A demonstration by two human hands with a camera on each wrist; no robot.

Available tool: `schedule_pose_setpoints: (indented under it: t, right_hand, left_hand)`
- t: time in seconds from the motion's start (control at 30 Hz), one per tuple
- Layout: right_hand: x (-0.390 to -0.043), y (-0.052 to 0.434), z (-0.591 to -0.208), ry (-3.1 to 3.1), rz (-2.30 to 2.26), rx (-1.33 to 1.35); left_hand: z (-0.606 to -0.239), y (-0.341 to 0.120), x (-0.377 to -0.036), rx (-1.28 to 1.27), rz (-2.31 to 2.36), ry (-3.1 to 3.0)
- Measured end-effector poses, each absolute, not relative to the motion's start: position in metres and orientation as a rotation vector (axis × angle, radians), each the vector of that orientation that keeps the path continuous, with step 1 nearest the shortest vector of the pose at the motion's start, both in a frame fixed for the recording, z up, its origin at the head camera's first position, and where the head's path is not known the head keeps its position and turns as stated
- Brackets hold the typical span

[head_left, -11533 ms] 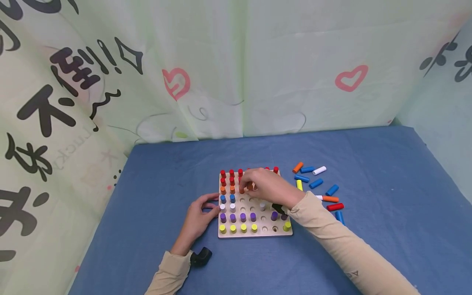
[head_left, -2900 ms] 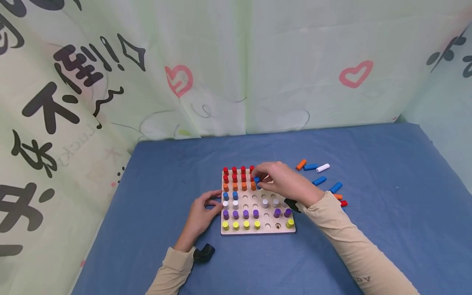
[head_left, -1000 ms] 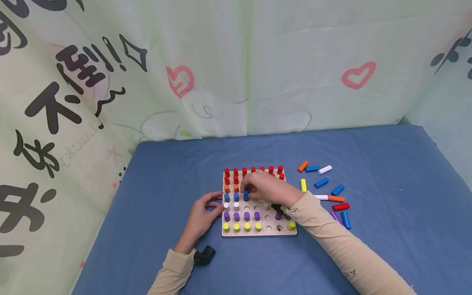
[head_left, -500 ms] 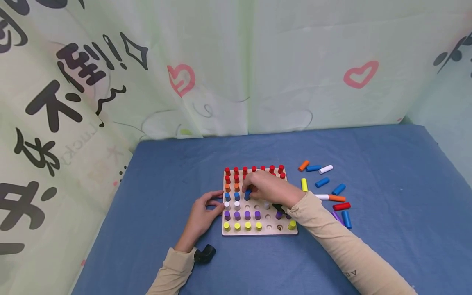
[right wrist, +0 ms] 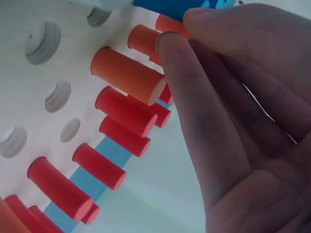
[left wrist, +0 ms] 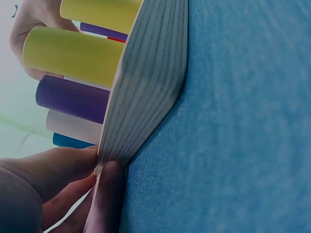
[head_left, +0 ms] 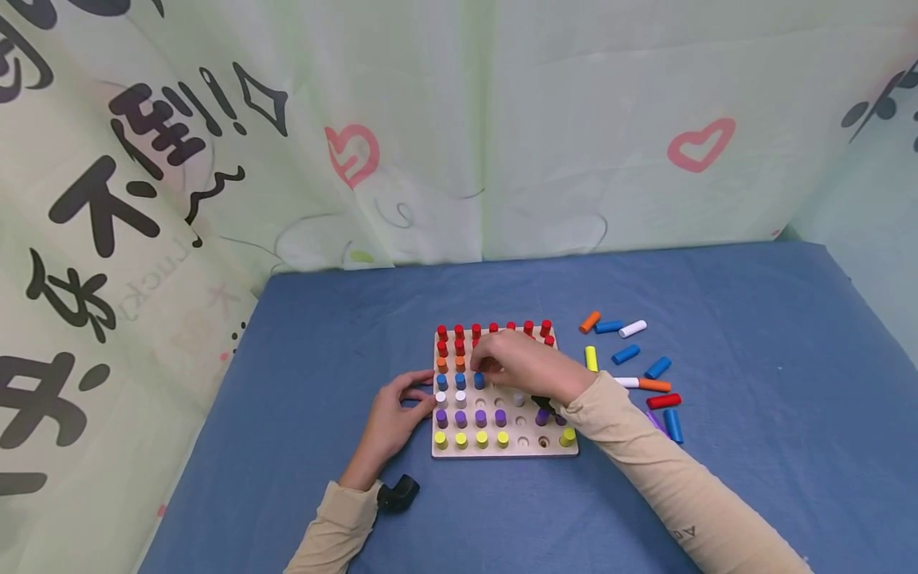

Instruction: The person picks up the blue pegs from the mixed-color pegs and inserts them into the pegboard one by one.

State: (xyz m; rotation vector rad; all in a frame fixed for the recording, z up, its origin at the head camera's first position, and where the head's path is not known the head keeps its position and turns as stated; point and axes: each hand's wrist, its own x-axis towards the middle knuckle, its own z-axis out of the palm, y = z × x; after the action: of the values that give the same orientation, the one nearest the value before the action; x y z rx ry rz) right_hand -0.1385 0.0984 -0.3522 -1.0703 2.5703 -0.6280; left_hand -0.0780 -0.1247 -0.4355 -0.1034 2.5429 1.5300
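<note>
A wooden pegboard (head_left: pixel 502 453) on the blue cloth carries rows of coloured pegs. My right hand (head_left: pixel 527 363) reaches over its middle, thumb and index finger pinching a blue peg (head_left: pixel 479 380) that stands in the third hole of the blue row. In the right wrist view the thumb tip lies against that blue peg (right wrist: pixel 163 5), beside standing orange pegs (right wrist: pixel 127 75). My left hand (head_left: pixel 390 418) holds the board's left edge; the left wrist view shows its fingertips (left wrist: pixel 109 179) at the board's corner side. The right hand hides several holes and pegs behind it.
Several loose pegs lie right of the board: blue (head_left: pixel 626 354), orange (head_left: pixel 590 322), white (head_left: pixel 633 328), yellow (head_left: pixel 591 359), red (head_left: pixel 663 401) and purple, the last partly behind the right sleeve (head_left: pixel 645 458). A printed curtain (head_left: pixel 502 199) backs the table.
Earlier the right hand was at an orange peg; then it carried a blue peg over the board. In the last half second that blue peg has sunk lower into its hole. Left hand stays put.
</note>
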Motion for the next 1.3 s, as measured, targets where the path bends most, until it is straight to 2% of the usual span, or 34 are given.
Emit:
schedule_pose_setpoints:
  t: [0.47, 1.3]
  right_hand:
    - [-0.138, 0.119, -0.341, 2.576, -0.747, -1.064]
    - [-0.152, 0.168, -0.334, 2.716, -0.685, -0.928]
  left_hand:
    - [-0.436, -0.125, -0.077, -0.087, 1.54, 2.559]
    - [-0.434, -0.124, -0.077, -0.053, 1.594, 2.548]
